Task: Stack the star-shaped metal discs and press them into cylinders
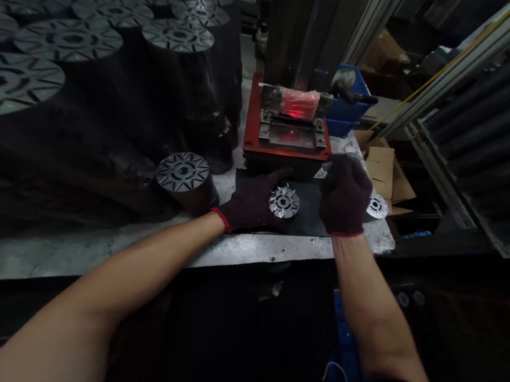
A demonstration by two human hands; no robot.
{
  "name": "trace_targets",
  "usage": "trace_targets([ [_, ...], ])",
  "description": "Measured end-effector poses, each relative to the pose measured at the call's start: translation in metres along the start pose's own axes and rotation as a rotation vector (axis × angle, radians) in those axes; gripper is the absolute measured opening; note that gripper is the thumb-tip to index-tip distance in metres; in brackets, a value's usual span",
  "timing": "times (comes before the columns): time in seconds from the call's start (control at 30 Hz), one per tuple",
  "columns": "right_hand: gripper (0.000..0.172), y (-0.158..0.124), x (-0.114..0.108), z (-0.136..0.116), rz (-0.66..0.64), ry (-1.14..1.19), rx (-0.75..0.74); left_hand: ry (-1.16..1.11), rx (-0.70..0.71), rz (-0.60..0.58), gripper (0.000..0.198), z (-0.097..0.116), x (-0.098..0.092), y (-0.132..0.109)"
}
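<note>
My left hand [257, 203], in a dark glove with a red cuff, curls round the side of a slotted round metal core [284, 202] that sits on a dark mat [305, 218]. The core's upper face has a ring of radial slots and a centre hole. To its right, my gloved right hand [345, 194] is closed with the fingers bent; whatever they may hold is hidden. Just beyond both hands stands a red-based press fixture [284, 152] with a metal plate and a red light spot. A smaller slotted metal piece [377, 206] lies right of my right hand.
Tall stacks of slotted metal cores [178, 36] crowd the left side, and one short stack [183, 172] stands near my left hand. A blue bin [348, 106] is behind the fixture, with a cardboard box [381, 171] below it. The white bench edge [246, 250] runs in front.
</note>
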State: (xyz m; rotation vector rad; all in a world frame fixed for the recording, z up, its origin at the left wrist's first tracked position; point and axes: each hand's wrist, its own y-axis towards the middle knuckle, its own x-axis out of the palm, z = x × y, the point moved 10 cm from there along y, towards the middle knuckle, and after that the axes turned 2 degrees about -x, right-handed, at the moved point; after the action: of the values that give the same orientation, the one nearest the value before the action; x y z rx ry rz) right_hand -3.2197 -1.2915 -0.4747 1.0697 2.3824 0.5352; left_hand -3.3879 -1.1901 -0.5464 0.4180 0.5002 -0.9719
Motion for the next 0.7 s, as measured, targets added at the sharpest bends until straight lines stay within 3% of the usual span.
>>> trace_targets([
  [0.1, 0.028, -0.045, -0.012, 0.022, -0.033, -0.007, 0.128, 0.040, -0.017, -0.006, 0.135, -0.001, 0.001, 0.001],
  [0.2, 0.027, -0.064, -0.012, 0.032, -0.043, -0.033, 0.164, 0.047, -0.004, -0.009, 0.135, 0.000, 0.001, 0.000],
  [0.3, 0.034, -0.066, 0.001, 0.032, -0.090, -0.072, 0.167, 0.053, 0.003, -0.010, 0.131, 0.003, 0.000, 0.000],
  [0.43, 0.038, -0.059, 0.018, 0.022, -0.205, -0.219, 0.066, 0.054, 0.014, 0.006, 0.126, 0.008, 0.000, -0.001],
  [0.7, 0.042, -0.057, 0.022, 0.014, -0.284, -0.340, -0.011, 0.050, 0.045, 0.020, 0.122, 0.010, 0.000, 0.000],
])
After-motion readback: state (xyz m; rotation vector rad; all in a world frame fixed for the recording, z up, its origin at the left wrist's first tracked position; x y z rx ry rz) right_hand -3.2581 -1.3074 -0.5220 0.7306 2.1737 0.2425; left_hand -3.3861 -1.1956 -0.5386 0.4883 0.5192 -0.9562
